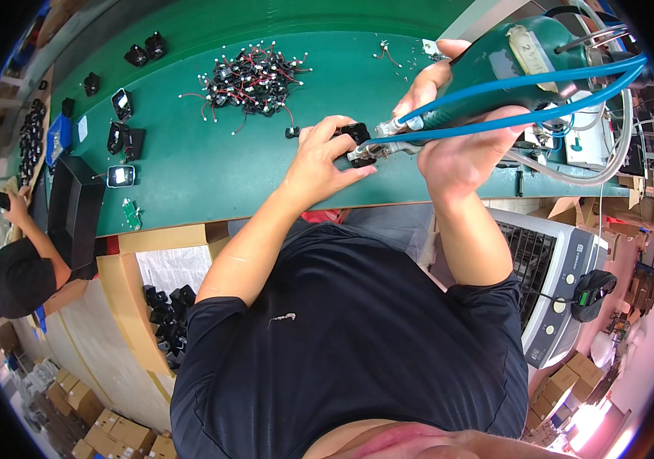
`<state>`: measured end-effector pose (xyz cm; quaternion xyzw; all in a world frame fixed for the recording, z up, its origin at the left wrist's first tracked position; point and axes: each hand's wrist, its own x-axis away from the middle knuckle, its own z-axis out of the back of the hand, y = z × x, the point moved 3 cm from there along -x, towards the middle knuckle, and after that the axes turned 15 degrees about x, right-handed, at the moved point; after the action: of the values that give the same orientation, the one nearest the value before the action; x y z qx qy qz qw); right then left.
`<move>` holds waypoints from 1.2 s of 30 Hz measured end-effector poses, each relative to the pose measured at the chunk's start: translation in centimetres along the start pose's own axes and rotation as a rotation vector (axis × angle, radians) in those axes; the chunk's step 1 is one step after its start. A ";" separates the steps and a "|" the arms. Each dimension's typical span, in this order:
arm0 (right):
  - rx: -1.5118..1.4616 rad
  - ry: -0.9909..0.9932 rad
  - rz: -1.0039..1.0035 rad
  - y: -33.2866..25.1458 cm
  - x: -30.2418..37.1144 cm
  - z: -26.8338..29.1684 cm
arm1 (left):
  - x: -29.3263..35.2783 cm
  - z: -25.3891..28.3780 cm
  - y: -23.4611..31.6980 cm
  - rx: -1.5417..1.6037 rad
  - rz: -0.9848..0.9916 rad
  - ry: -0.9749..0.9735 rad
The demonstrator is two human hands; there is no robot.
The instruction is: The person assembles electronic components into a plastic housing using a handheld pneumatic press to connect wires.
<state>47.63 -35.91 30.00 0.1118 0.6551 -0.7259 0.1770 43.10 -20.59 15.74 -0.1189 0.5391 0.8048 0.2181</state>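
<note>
My left hand (316, 164) is closed on a small black plastic housing (357, 133), steadying it on the green tabletop. My right hand (455, 162) wraps round a dark green cylindrical air tool (487, 73), which lies aslant over the table. Its metal nozzle end (388, 136) points left and meets the housing, though the exact contact is hidden. Two blue hoses (518, 121) run from the metal end back to the upper right. Beside my left fingers is a small black part (292, 132) with a red wire.
A heap of black parts with red wires (254, 80) lies beyond my left hand. Black-framed units (121, 176), a green circuit board (132, 214) and a black tray (74, 203) are at left. Below stands a carton (124, 298) of black housings; an air cooler (556, 291) is at right. Another person (29, 268) works far left.
</note>
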 end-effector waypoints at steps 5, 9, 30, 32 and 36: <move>0.003 0.015 -0.007 0.3 0.0 -0.1 | 0.0 0.0 0.0 -0.001 0.003 0.001; 0.005 0.015 -0.014 0.5 0.1 0.0 | 0.0 -0.1 -0.1 -0.001 -0.004 0.002; -0.248 0.101 0.022 0.9 -1.4 0.1 | 0.1 -0.2 -0.4 0.039 -0.002 0.022; -0.236 0.207 0.110 -2.2 -2.1 0.5 | 0.3 -0.2 -0.4 0.035 -0.012 0.031; -0.461 0.107 0.089 -5.0 -2.7 -0.7 | 0.3 -0.1 -0.1 0.123 0.107 0.051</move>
<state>48.05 -34.47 35.55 0.1355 0.8065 -0.5415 0.1946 42.89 -20.57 15.51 -0.0968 0.5983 0.7775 0.1679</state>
